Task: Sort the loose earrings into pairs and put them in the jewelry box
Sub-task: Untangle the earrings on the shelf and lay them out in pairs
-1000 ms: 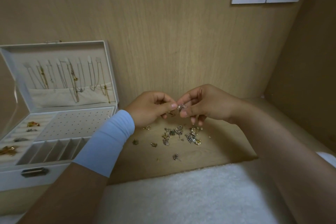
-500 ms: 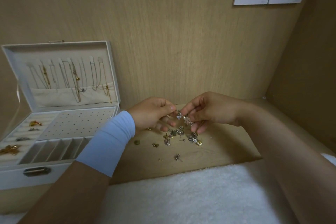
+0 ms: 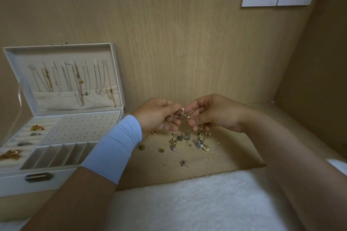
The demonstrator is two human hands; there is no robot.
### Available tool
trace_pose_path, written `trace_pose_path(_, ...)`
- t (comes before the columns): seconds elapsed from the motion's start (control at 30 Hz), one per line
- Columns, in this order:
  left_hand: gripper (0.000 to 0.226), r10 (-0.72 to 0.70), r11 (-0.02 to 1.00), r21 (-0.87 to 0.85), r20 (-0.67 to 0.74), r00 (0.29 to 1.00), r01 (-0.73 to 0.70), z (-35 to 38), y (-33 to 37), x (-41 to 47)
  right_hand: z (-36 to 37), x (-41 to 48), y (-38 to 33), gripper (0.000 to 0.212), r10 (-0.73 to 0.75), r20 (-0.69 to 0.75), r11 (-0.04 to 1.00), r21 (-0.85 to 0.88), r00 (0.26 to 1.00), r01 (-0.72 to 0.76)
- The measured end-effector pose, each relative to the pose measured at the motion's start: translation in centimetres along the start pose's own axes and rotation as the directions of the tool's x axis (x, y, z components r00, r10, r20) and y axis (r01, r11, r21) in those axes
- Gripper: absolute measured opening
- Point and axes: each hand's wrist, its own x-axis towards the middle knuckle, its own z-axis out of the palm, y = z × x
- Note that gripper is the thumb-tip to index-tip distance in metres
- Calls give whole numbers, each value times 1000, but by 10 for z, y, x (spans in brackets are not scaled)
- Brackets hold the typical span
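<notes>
Both hands have lifted slightly since a moment ago, meeting above the loose earrings (image 3: 189,141) scattered on the tabletop (image 3: 216,159). Left hand (image 3: 156,116) and right hand (image 3: 212,113) pinch a small silver earring (image 3: 181,111) between their fingertips. Left of that pile, the jewelry box (image 3: 11,181) stands open.

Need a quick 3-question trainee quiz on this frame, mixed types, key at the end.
1. True or false: the jewelry box lid is shut.
2. Multiple choice: the loose earrings lie (A) on the white towel, (B) on the wooden surface below the hands, (C) in the box's divided compartments.
3. Fill in: the left hand and right hand meet at their fingertips over a small ____ piece.

Key: 1 false, the lid stands open with necklaces hanging inside. 2 B. 3 silver-coloured.
</notes>
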Motion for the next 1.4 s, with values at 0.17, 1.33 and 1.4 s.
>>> trace_pose_path(0.17, 15, -27, 995, 94, 6, 1000, 27, -3, 0, 0, -4, -1, -1, 10, 17, -99, 990, -135, 995, -30)
trace_pose_path(1.33, 9, -34, 519, 843, 189, 981, -144, 8, -6, -2, -18, -4, 4, 38, 40, 83, 998, -48, 996, -36)
trace_pose_path(1.4, 8, -3, 488, 857, 190, 982, -164, 10, -5, -2, -19, -5, 4, 39, 37, 89, 999, -32, 995, -34)
